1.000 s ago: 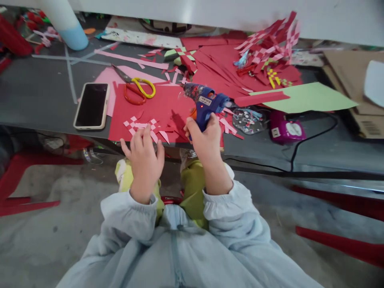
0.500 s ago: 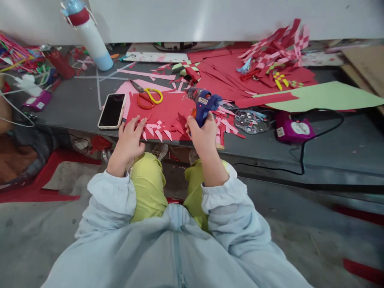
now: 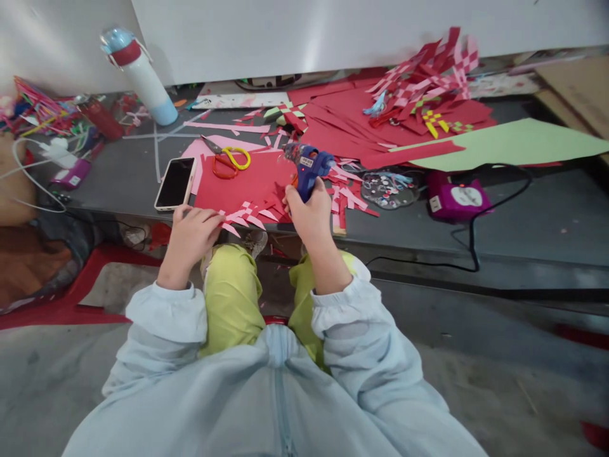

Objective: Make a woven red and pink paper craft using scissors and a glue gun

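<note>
My right hand (image 3: 310,216) is wrapped round the handle of a blue glue gun (image 3: 311,164), whose nozzle points left over a red paper sheet (image 3: 261,174). A small red light shows on the gun's side. My left hand (image 3: 193,235) is at the table's front edge, its fingers closed at the left end of a woven pink-and-red paper strip (image 3: 246,213) with pointed ends. The thumb is mostly hidden. Scissors (image 3: 231,162) with one yellow and one red handle lie on the red sheet. A phone (image 3: 176,183) lies left of it, above my left hand.
Purple power adapter (image 3: 459,197) with a black cord stands at the right, beside a clear bag of small beads (image 3: 390,189). Red paper and woven strips (image 3: 438,70) are piled behind, near a green sheet (image 3: 518,146). A bottle (image 3: 143,79) stands at the back left.
My left hand has drawn back toward the table's front edge, and its spread fingers have closed at the woven strip's end. My right hand still holds the glue gun in about the same place.
</note>
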`<state>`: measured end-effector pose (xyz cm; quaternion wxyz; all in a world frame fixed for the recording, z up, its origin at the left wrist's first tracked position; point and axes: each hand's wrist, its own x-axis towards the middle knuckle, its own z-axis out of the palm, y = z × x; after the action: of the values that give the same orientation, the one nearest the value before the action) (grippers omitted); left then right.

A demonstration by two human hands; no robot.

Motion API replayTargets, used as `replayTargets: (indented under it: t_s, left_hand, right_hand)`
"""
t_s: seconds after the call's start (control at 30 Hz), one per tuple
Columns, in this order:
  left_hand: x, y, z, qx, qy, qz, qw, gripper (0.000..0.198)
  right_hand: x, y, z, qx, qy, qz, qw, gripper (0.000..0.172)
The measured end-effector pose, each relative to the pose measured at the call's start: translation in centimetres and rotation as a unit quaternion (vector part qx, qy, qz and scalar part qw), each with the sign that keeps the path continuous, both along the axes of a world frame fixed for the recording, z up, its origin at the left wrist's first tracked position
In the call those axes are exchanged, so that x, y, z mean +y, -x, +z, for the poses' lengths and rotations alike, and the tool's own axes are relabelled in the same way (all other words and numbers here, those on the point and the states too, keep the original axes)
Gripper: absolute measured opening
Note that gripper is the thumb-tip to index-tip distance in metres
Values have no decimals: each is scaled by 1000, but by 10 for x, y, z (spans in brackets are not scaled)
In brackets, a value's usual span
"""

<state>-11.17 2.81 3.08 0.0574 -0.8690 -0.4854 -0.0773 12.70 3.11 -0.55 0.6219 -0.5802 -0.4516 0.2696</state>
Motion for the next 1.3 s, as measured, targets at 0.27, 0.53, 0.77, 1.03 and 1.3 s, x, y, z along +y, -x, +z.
replayTargets:
  t_s: [0.27,0.53,0.77,1.03,1.3]
  left_hand:
    - [8,0,28,-135,-52,61,988,32]
    - [39,-3,56,-451,-19,81,889,22]
    - [68,1,40,-461,167,187,851,14]
    - [75,9,45,-465,144,121,865,28]
    - [66,5,89,-463,100,-20,881,53]
  right_hand:
    - [-1,4,12,14,66,-23,997,17]
    - [0,2,9,12,62,-24,998,17]
    - [-1,1,15,10,74,-22,997,16]
    - [1,2,11,56,50,5,997,20]
    - [4,9,10,210,37,88,973,34]
